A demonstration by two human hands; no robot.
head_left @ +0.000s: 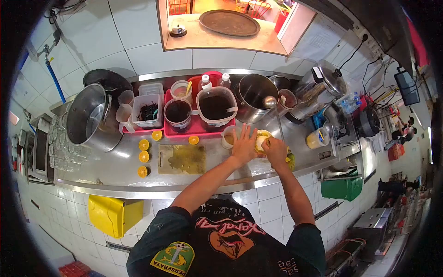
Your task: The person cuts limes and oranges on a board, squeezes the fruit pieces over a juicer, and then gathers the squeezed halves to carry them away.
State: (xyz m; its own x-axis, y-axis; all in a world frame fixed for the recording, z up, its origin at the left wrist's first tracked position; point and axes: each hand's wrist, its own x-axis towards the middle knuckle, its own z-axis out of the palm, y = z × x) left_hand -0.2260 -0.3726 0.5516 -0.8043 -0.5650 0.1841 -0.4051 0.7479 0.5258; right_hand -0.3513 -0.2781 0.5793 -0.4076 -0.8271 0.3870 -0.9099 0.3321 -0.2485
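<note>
I see a pale yellow citrus juicer (pixel 262 140) sitting upright on the steel tabletop (pixel 115 168) at about one o'clock from the cutting board (pixel 181 159), partly covered.

Person in a black short-sleeved shirt (pixel 221 244) with pink script lettering, an orange emblem beneath it, and a green-yellow "Persebaya" patch (pixel 174 259) left of the emblem.

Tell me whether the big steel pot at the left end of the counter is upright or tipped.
Tipped. The big steel pot lies on its side on the counter, its open mouth facing the camera, so the shiny inner wall shows.
</note>
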